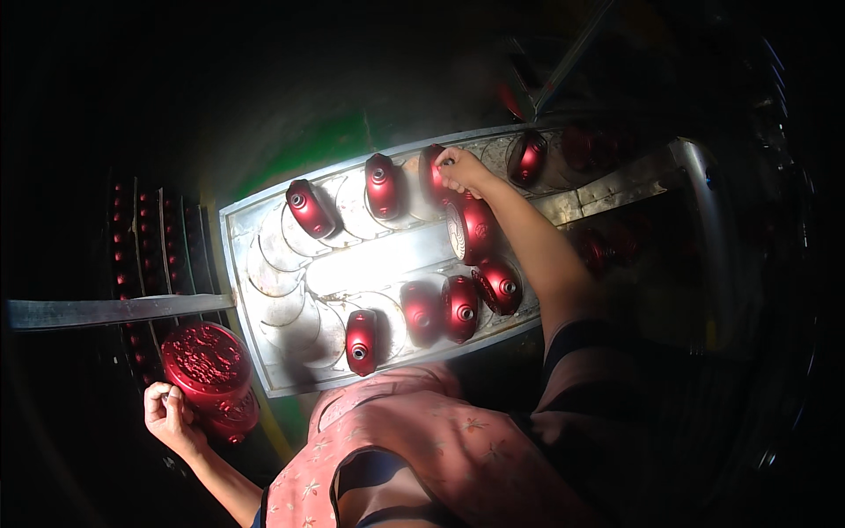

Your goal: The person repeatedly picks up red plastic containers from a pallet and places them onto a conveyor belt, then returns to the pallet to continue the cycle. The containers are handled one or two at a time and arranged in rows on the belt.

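My left hand (171,421) is closed at the side of a glossy red bottle (209,361) whose round embossed face points up. A small dark spot shows between its fingers, and the exact hold is partly hidden. Just below is a second red bottle form (234,417) with a short neck. My right hand (464,172) reaches across a metal conveyor (378,257), its fingers closed at the neck of an upright red bottle (430,173). Under that wrist a larger red bottle (476,227) leans, showing a ridged round face; whether the hand bears it too I cannot tell.
Several red bottles stand along the looping conveyor plates, including one at far left (308,209) and one near my apron (361,341). A metal bar (123,310) runs left from the conveyor. Beyond it are dark racks (145,229) with rows of small red shapes.
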Demonstrator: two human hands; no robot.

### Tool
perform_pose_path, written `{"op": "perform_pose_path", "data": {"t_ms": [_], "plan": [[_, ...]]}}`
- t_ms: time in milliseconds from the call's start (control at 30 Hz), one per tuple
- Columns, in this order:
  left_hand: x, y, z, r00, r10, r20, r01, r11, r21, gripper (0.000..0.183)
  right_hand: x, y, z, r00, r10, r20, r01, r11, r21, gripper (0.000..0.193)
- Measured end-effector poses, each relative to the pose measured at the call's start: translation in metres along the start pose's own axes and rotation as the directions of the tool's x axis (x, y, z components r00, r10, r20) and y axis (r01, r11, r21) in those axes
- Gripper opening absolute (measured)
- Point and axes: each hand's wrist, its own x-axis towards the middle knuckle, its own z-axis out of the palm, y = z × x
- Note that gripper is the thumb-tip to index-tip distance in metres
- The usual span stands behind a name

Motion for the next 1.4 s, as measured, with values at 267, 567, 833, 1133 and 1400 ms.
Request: {"op": "perform_pose_path", "data": {"t_ms": [267, 567, 833, 1133, 1400], "plan": [[-0.033, -0.015, 0.025, 0.977, 0.113, 0.181, -0.125, 0.99, 0.058, 0.012, -0.042, 0.005, -0.039, 0.972, -0.236, -0.003, 0.232, 0.955, 0.182, 0.046], [-0.04, -0.001, 0.075, 0.851, 0.147, 0.504, -0.284, 0.937, 0.206, 0.014, 0.035, 0.022, -0.038, 0.963, -0.229, -0.146, 0.251, 0.954, 0.164, 0.043], [-0.057, -0.016, 0.17, 0.621, -0.014, 0.784, -0.204, 0.962, 0.179, 0.016, -0.132, 0.1, -0.15, 0.575, -0.559, -0.598, 0.35, 0.828, -0.437, 0.065], [-0.087, -0.115, 0.21, 0.493, -0.102, 0.864, -0.216, 0.948, 0.235, 0.013, -0.184, 0.27, -0.116, 0.714, -0.408, -0.569, 0.179, 0.892, -0.415, 0.08], [-0.149, -0.1, 0.29, 0.5, -0.12, 0.857, -0.204, 0.946, 0.252, 0.013, -0.187, 0.294, -0.188, 0.522, -0.322, -0.789, 0.08, 0.94, -0.331, 0.072]]}}
